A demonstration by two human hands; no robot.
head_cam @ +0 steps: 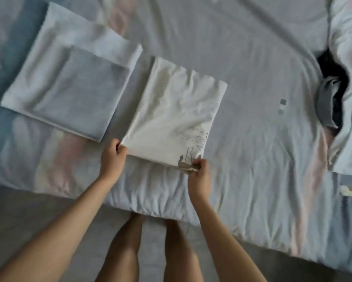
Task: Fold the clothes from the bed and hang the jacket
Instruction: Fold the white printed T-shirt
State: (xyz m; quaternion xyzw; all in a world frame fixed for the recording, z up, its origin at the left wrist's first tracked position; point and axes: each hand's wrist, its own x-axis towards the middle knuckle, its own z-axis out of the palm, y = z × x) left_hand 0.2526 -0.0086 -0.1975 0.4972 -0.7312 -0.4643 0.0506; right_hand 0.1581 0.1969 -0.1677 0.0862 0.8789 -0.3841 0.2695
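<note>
Both hands pinch the near corners of the folded white shirt (pixel 175 117) on the bed (pixel 252 139): left hand (pixel 114 157), right hand (pixel 199 176); folded pile (pixel 69 88) just beside

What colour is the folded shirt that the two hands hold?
The folded shirt is white, with a small grey print; head view.

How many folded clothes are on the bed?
3: a white shirt, its near corners pinched by the left hand and right hand; beside it on the left, a grey piece stacked on a larger pale piece. The rumpled heap at right may hide more.
</note>
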